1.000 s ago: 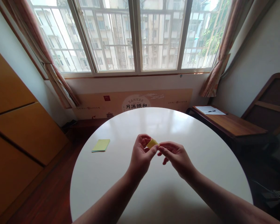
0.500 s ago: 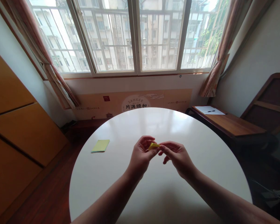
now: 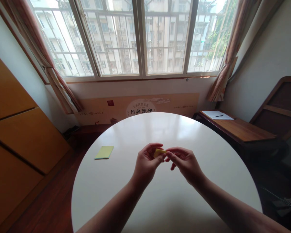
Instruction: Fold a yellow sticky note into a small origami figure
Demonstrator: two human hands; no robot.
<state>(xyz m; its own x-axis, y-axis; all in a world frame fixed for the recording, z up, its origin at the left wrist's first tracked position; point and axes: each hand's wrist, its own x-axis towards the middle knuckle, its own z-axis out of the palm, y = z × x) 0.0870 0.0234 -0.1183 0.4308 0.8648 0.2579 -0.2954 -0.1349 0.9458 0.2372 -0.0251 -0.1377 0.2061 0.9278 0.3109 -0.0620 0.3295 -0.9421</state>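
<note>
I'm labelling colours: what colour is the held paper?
The paper is yellow, best seen in the head view.

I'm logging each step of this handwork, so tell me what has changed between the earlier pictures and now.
The small yellow paper has been turned or folded: it showed a broader face a second ago and looks narrower now. Nothing was taken hold of or let go; the left hand and right hand keep their grip on it. The green pad stays on the white table.
</note>
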